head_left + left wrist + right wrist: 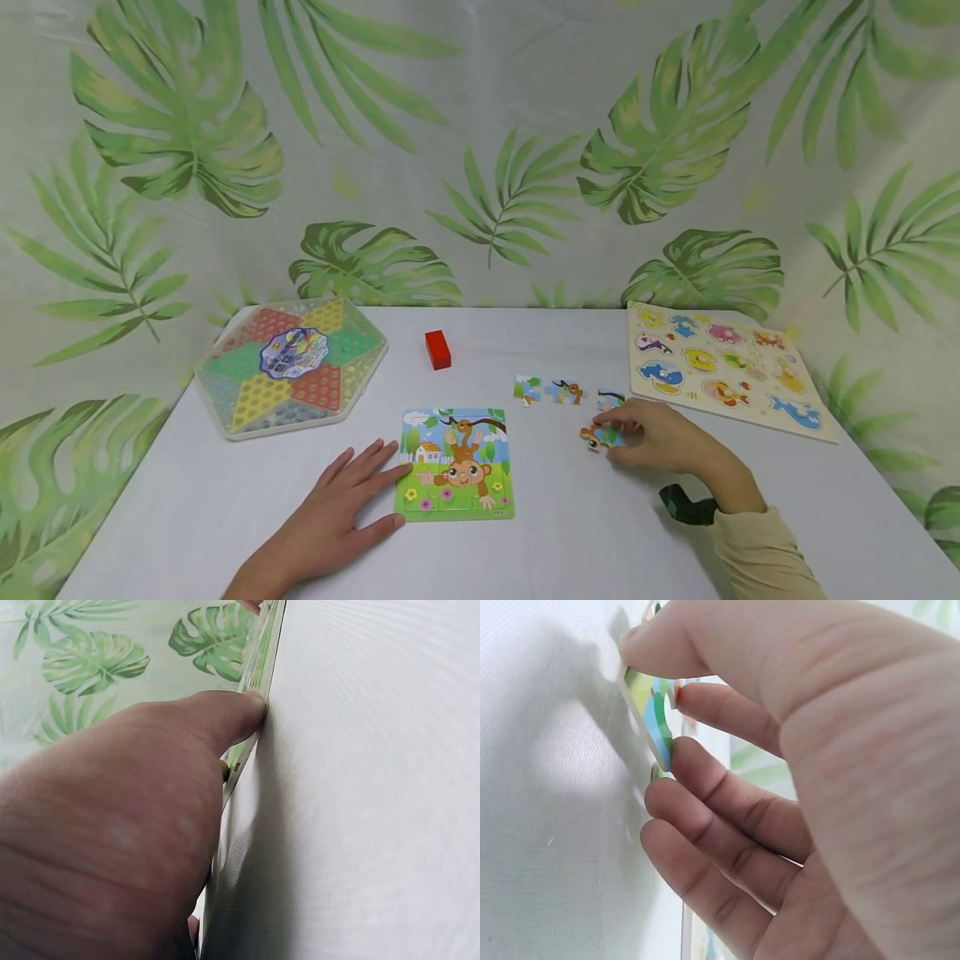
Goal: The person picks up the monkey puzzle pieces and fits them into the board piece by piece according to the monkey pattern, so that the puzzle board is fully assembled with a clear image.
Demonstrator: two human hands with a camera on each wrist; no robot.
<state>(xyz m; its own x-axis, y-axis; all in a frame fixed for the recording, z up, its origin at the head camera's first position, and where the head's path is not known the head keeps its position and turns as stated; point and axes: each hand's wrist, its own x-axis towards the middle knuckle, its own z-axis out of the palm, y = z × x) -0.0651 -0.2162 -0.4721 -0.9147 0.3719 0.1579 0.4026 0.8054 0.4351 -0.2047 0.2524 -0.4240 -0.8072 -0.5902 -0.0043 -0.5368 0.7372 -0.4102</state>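
Note:
A square monkey jigsaw puzzle (450,433) lies on the white table in front of the person. My left hand (348,504) rests flat at its left side, fingers spread and tips on the edge; in the left wrist view the thumb (244,712) touches the board's edge. Farther right, my right hand (663,437) pinches a jigsaw piece (591,440) with part of a brown monkey on it. The right wrist view shows that piece (654,724) tilted up from the table between thumb and fingers. Just beyond it lies another loose piece (610,396), partly hidden by the hand.
Two more loose pieces, one green and blue (527,388) and one with a monkey (567,392), lie behind the puzzle. A red block (438,350) sits farther back. A hexagonal checkers board (251,367) is at left, a wooden animal peg puzzle (720,367) at back right.

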